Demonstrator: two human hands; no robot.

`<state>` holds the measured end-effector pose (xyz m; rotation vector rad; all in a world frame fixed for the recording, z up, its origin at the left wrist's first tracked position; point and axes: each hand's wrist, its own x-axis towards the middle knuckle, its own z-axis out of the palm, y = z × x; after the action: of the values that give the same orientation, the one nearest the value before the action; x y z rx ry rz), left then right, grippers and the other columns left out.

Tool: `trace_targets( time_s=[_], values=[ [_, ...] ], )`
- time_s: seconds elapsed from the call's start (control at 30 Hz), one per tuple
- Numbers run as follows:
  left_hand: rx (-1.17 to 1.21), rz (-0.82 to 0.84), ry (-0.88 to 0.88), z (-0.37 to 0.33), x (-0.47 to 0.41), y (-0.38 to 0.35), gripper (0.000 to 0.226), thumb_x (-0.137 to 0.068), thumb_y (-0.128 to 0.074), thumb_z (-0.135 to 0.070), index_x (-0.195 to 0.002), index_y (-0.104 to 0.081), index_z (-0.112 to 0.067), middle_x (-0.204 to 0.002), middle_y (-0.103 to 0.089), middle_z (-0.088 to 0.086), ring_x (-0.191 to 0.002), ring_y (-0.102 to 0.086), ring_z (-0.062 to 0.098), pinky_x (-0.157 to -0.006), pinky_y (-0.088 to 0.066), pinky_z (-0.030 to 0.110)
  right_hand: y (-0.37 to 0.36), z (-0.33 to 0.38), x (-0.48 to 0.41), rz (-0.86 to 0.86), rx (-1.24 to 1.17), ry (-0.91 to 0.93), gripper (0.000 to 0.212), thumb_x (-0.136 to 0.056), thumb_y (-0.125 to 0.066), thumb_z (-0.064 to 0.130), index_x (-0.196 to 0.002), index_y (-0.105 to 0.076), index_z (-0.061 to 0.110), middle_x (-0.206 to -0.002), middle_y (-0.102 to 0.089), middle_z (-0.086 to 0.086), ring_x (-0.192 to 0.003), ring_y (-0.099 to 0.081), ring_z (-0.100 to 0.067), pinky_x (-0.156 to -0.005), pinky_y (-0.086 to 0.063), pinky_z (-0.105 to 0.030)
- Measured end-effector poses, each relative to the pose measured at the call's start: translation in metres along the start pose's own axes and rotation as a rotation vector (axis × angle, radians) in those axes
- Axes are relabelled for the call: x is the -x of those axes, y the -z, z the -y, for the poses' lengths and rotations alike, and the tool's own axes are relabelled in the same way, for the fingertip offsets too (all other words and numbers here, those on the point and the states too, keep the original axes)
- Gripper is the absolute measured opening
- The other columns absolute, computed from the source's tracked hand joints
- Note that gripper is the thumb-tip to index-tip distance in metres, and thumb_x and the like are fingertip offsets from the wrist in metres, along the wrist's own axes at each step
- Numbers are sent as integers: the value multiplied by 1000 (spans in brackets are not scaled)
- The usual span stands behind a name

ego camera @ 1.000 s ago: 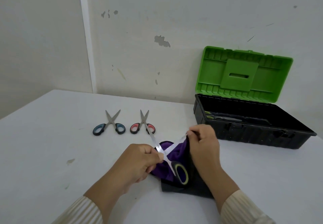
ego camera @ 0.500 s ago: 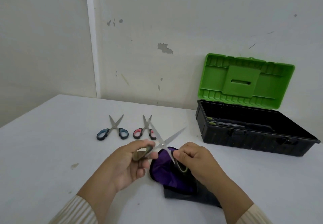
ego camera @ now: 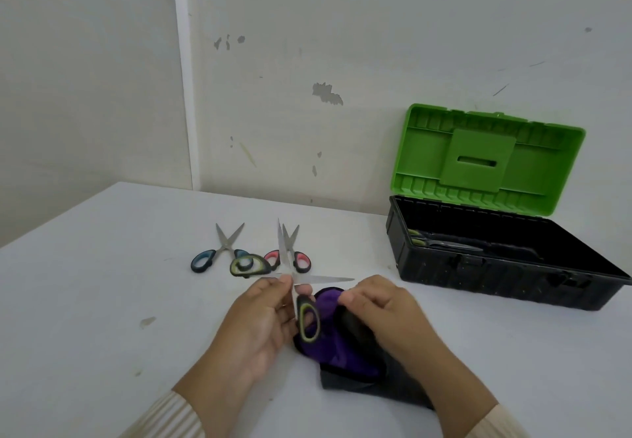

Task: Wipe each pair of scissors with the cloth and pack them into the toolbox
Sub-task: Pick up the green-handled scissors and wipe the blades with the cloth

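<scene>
My left hand (ego camera: 260, 321) pinches the yellow-green-handled scissors (ego camera: 307, 321) at their pivot, blades spread wide: one points up, one right. One handle loop hangs by my palm, the other sticks out left. My right hand (ego camera: 383, 311) grips the purple and black cloth (ego camera: 342, 348) lying on the table just right of those scissors. Blue-handled scissors (ego camera: 205, 261) and red-handled scissors (ego camera: 302, 259) lie farther back on the table. The black toolbox (ego camera: 506, 287) stands open at the right with a green lid (ego camera: 485, 160); another pair of scissors (ego camera: 444, 242) lies inside.
The white table (ego camera: 102, 301) meets a scuffed wall behind. The toolbox sits against that wall at the right. Small stains mark the tabletop at the left.
The held scissors have swung round and opened wider; one handle loop now sticks out left. My right hand let go of the handle and closed on the cloth.
</scene>
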<state>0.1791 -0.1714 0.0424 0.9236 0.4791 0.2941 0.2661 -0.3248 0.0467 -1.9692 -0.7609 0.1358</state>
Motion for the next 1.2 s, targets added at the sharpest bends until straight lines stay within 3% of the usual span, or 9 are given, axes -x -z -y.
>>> trace_targets(
  time_s=[0.13, 0.23, 0.3, 0.4, 0.53, 0.73, 0.87, 1.03, 1.2],
  values=[
    [-225, 5, 4, -3, 4, 3, 20, -96, -53, -18, -78, -56, -7, -65, -63, 9, -55, -63, 23, -57, -53, 36, 31, -17, -11, -337, -319, -169, 24, -76, -63, -6, -72, -67, 17, -87, -65, -12, -79, -58, -20, -68, -45, -23],
    [-375, 76, 63, 3, 8, -2, 17, -94, -54, -12, -78, -58, -6, -65, -63, 10, -55, -62, 23, -52, -54, 33, 38, -8, -10, -470, -394, -55, 31, -79, -59, -11, -87, -62, 19, -81, -62, -3, -75, -58, -10, -68, -49, -17],
    [-455, 89, 69, 7, 10, -6, 12, -91, -53, -4, -82, -61, -6, -62, -64, 11, -54, -62, 21, -48, -52, 29, 26, 5, -4, -396, -400, 90, 39, -77, -59, -15, -94, -58, 20, -82, -61, 0, -72, -59, -2, -70, -49, -12],
    [-491, 70, 27, 14, 11, -9, 21, -89, -48, 2, -85, -65, -10, -57, -62, 14, -53, -57, 24, -42, -46, 24, -11, 16, 6, -171, -4, 239, 31, -77, -65, -1, -81, -65, 29, -82, -64, 12, -80, -61, -2, -76, -45, -8],
    [-547, 81, -47, 17, 14, -11, 23, -86, -49, 2, -80, -69, -9, -58, -61, 17, -52, -51, 25, -39, -39, 20, -19, 6, -5, -156, 409, 423, 12, -74, -60, 9, -78, -69, 16, -77, -66, -3, -76, -60, -15, -71, -48, -19],
    [-544, 62, -75, 17, 14, -13, 25, -85, -47, 5, -77, -68, -6, -52, -58, 15, -44, -45, 23, -36, -36, 20, -26, 5, 0, -80, 346, 365, 17, -76, -55, 13, -83, -71, 12, -84, -62, -7, -77, -56, -11, -71, -42, -13],
    [-527, 54, -101, 14, 12, -11, 19, -85, -54, 1, -79, -71, -5, -52, -59, 14, -51, -47, 25, -38, -37, 19, -17, 1, -11, -215, 320, 333, 15, -76, -55, 12, -81, -69, 12, -85, -60, -7, -80, -50, -10, -68, -37, -5],
    [-515, 82, -85, 12, 11, -9, 30, -83, -51, 3, -70, -72, -14, -51, -59, 14, -49, -45, 24, -43, -39, 24, -30, 5, 1, -106, 305, 399, 14, -79, -56, 11, -88, -68, 10, -88, -57, -5, -79, -48, -1, -71, -35, 0],
    [-555, 155, -101, 7, 14, -6, 29, -83, -57, -2, -66, -75, -18, -55, -61, 15, -51, -50, 26, -46, -43, 28, 8, -12, -20, -424, 289, 245, 16, -80, -59, -3, -83, -67, 11, -85, -56, 0, -81, -55, -13, -73, -37, -6]
  ],
)
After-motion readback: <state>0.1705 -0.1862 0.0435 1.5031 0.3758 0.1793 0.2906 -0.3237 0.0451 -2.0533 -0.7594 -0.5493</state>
